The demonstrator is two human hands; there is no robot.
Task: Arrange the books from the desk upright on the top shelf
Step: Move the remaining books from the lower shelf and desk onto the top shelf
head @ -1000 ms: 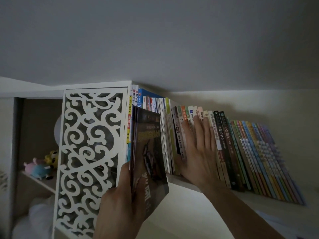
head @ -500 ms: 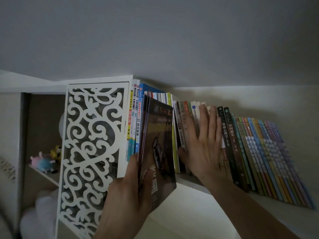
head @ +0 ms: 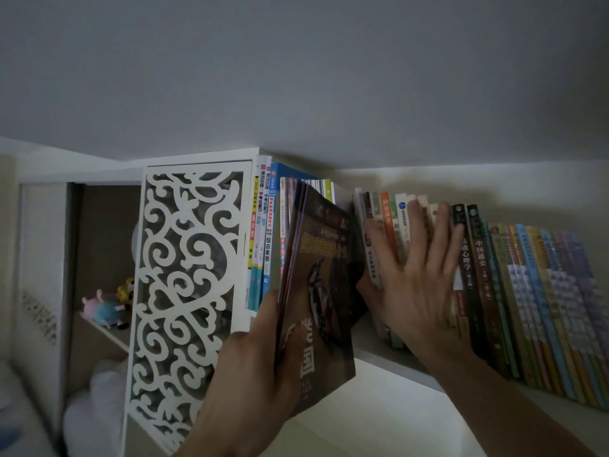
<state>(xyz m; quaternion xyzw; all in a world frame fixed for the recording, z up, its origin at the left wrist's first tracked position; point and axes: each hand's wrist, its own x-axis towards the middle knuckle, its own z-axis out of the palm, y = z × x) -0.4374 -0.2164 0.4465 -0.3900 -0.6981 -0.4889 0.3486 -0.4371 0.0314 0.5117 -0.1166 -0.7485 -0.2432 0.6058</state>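
your left hand (head: 250,367) grips a small bundle of thin dark magazines (head: 318,291) at the lower corner, thumb curled over the front cover, fingers hidden behind. the bundle stands upright, its top edge already nosing into the gap on the top shelf (head: 379,352), its bottom still hanging off the front edge. your right hand (head: 417,282) lies flat with straight fingers against the spines of the leaning row of books (head: 494,285), pressing them rightward and holding nothing.

these magazines look light, floppy and glossy, so they will likely fan apart or slip; a hold lower along the spine side, squeezing the whole bundle, should keep them together.

room is tight: the tall workbooks (head: 263,232) beside the white fretwork panel (head: 188,291) bound the gap on the left, the ceiling sits close above, and the slot looks barely wider than the bundle.
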